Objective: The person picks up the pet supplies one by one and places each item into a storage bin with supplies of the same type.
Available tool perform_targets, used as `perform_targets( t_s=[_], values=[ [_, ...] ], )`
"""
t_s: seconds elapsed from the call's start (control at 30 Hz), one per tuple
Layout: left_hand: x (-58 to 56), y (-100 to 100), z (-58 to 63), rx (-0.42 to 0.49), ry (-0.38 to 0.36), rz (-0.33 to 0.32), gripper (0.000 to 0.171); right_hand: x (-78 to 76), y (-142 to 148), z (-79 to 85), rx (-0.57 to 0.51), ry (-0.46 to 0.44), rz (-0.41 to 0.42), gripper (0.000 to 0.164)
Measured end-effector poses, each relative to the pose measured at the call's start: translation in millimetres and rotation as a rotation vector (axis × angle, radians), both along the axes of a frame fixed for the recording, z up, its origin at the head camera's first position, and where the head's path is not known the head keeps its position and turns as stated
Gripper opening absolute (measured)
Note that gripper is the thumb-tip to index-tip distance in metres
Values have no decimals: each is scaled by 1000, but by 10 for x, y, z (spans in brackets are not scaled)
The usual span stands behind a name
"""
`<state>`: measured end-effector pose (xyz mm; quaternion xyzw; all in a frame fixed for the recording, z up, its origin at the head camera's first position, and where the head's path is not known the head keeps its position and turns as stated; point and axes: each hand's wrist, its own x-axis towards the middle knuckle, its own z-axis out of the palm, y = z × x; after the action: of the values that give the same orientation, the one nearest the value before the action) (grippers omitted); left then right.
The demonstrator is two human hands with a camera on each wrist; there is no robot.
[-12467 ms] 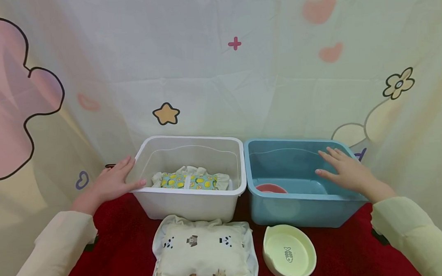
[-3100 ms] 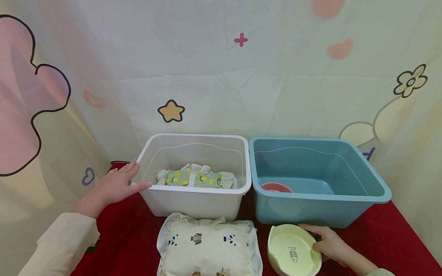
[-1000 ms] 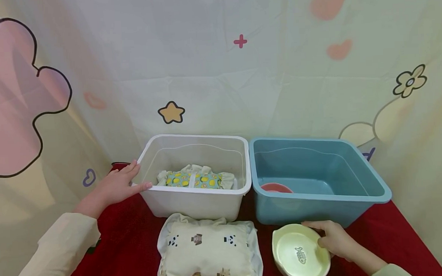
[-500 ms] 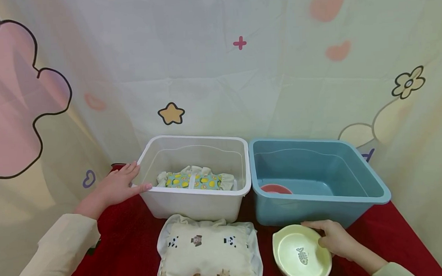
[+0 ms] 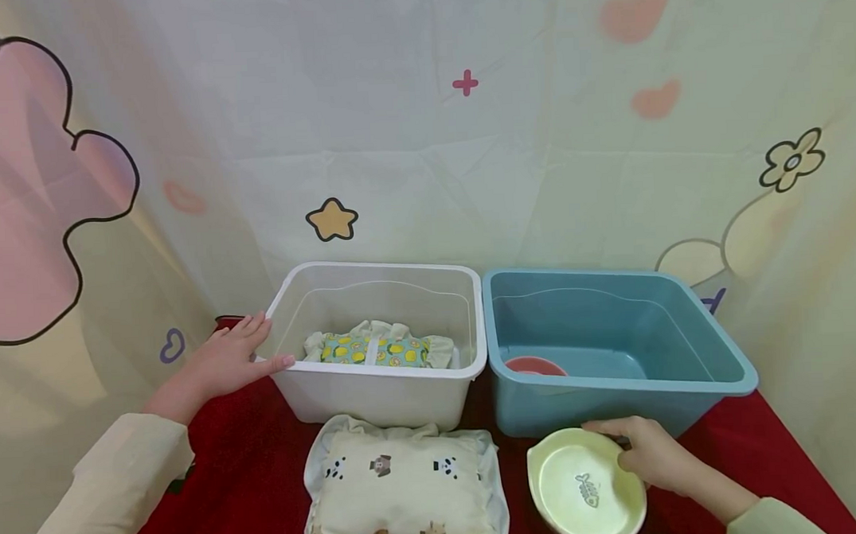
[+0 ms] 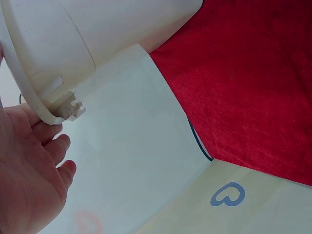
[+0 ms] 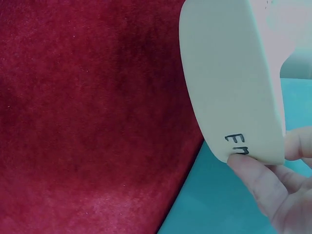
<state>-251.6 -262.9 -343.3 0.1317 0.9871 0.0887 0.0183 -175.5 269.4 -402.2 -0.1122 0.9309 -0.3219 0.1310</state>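
My right hand (image 5: 654,452) pinches the right edge of a pale yellow pet bowl (image 5: 563,484) with a fishbone print inside, in front of the blue bin. In the right wrist view, the thumb and fingers of my right hand (image 7: 292,204) clasp the rim and outer wall of the bowl (image 7: 226,83), beside black lettering. My left hand (image 5: 224,359) rests on the left rim of the white bin (image 5: 376,393), thumb and fingers spread. The left wrist view shows my left hand (image 6: 29,170) at a corner of the white bin (image 6: 131,27).
A small lemon-print cushion (image 5: 403,351) lies in the white bin. The blue bin (image 5: 606,406) beside it holds a red bowl (image 5: 536,365). In front lies a cream frilled pillow (image 5: 402,491) with animal prints, on red cloth (image 5: 229,483). A printed curtain (image 5: 410,180) hangs behind.
My right hand has left the blue bin, gripped the yellow bowl and shifted it rightward; in the last half second hand and bowl moved slightly up in view. My left hand stays on the white bin.
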Motion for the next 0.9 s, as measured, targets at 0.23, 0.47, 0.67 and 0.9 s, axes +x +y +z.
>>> perform_targets(
  t_s=[0.23,0.47,0.67,0.9],
  values=[
    [11,6,8,6,-2,1,91,-1,-17,43,6,5,1,53],
    [5,6,0,7,0,5,91,-1,-16,103,8,19,36,52],
    [-8,5,-20,12,8,3,91,-15,-35,199,32,40,70,51],
    [-5,2,-16,9,9,3,91,-15,-54,327,52,84,122,50]
  ],
)
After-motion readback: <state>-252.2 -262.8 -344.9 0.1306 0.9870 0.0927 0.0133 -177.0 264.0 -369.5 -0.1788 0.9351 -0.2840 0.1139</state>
